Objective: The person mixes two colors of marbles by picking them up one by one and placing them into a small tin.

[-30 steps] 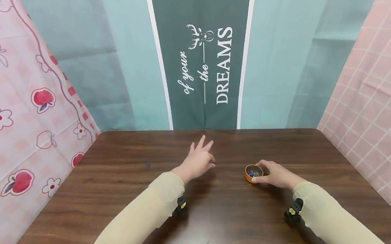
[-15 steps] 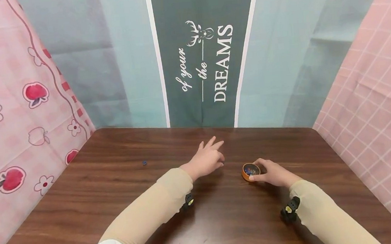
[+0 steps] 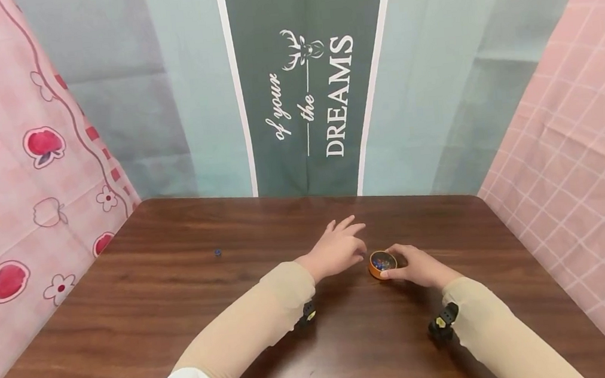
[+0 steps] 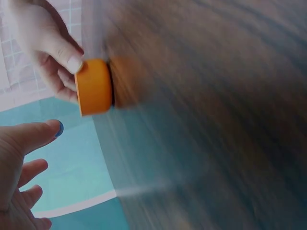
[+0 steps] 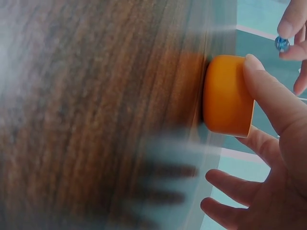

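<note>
A small blue bead (image 4: 59,129) sits pinched between the thumb and finger of my left hand (image 3: 338,250); the right wrist view shows the bead (image 5: 282,44) as clear and shiny. That hand hovers just left of a round orange container (image 3: 375,274). Several blue, red and pale bits lie inside it, too small to make out singly. My right hand (image 3: 419,266) grips the container's right side, thumb near the rim and a finger behind, while other fingers spread out. The container (image 5: 228,96) stands upright on the table.
Another small dark blue piece (image 3: 217,253) lies on the brown wooden table (image 3: 145,299), to the left. A teal curtain with lettering (image 3: 311,98) hangs behind, with pink cloths at either side. Each wrist bears a black camera.
My left hand has moved right, toward the orange container, with the bead in its fingers. My right hand keeps its grip on the container. The head view has shifted slightly.
</note>
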Motion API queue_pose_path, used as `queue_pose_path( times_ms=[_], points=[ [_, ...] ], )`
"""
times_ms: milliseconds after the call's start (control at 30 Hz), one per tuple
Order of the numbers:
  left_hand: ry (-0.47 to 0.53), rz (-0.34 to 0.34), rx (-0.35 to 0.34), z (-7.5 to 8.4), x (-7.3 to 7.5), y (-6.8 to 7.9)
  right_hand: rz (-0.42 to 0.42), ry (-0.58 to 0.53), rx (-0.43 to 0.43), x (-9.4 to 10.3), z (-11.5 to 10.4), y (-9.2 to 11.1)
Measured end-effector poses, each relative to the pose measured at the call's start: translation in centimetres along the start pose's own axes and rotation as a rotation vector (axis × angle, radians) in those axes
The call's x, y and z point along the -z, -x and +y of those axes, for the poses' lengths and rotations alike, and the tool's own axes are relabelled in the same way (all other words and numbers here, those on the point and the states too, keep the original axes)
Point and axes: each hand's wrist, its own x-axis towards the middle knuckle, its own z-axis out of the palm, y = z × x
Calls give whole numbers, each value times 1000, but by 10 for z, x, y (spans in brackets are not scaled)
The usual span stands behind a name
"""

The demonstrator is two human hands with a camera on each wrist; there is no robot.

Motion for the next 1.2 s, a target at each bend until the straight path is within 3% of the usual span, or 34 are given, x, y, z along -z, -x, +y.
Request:
queue_pose_path(
  times_ms=[300,467,767,967,1100,1200],
  points=[
    [-23,3,-17,15,1,-11,-35,2,-12,-6,-4,-2],
    [-16,-12,-12,13,1,-8,-29,-14,15,-9,-5,-4],
    [-45,-10,24,-21,25,24,-8,3,-9,-3,-4,-2],
    [-43,-17,57,-43,40,46,-39,21,-10,0,0,0],
    [-64,19,75,-53,45,54,-27,23,-1,1,1,1],
    [-70,-2,94,-59,44,61,-33,18,2,-1,2,1]
  ],
)
